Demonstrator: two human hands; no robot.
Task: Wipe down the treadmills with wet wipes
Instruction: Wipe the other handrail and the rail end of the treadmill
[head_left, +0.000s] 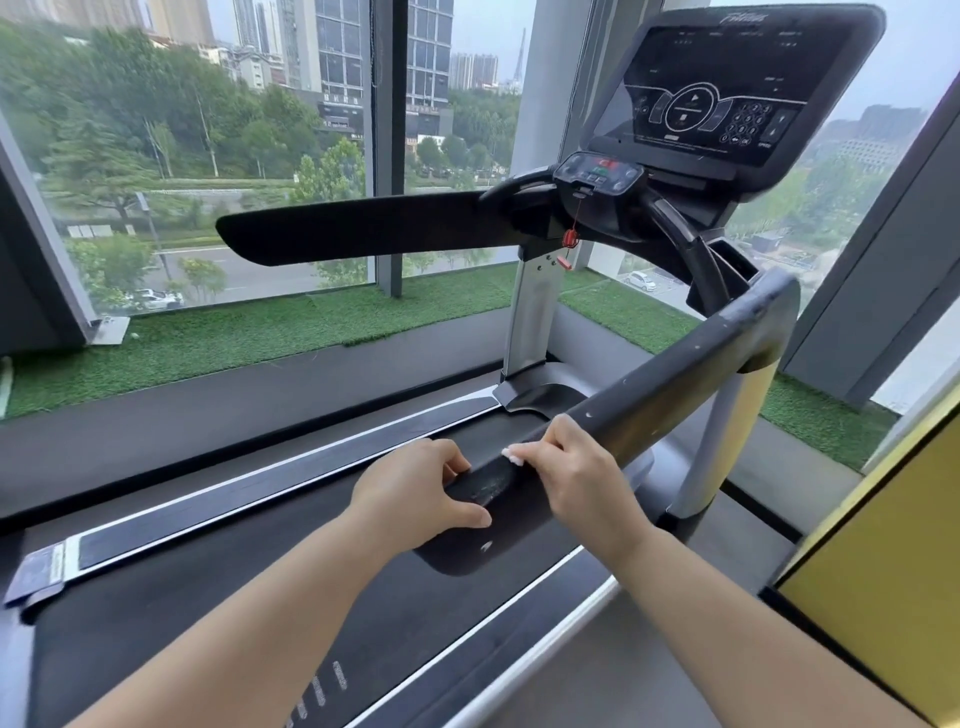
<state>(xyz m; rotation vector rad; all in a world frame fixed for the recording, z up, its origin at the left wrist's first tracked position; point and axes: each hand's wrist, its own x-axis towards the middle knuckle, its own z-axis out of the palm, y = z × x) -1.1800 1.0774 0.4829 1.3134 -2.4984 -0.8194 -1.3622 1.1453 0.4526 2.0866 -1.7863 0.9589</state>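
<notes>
A black treadmill fills the view, with its right handrail (675, 374) running toward me and its belt (218, 582) below. My left hand (415, 493) grips the near end of that handrail, fingers curled over the far side. Just beyond it, my right hand (576, 467) holds a small white wet wipe (511, 456) against the rail's top; only a bit of the wipe shows at the fingertips. The rail's surface shows pale smears and specks.
The console (727, 93) stands at the upper right with a red safety clip (570, 239) hanging below. The left handrail (363, 228) crosses mid-view. Green turf (260, 332) lines the windows. A yellow panel (893, 561) stands at the right.
</notes>
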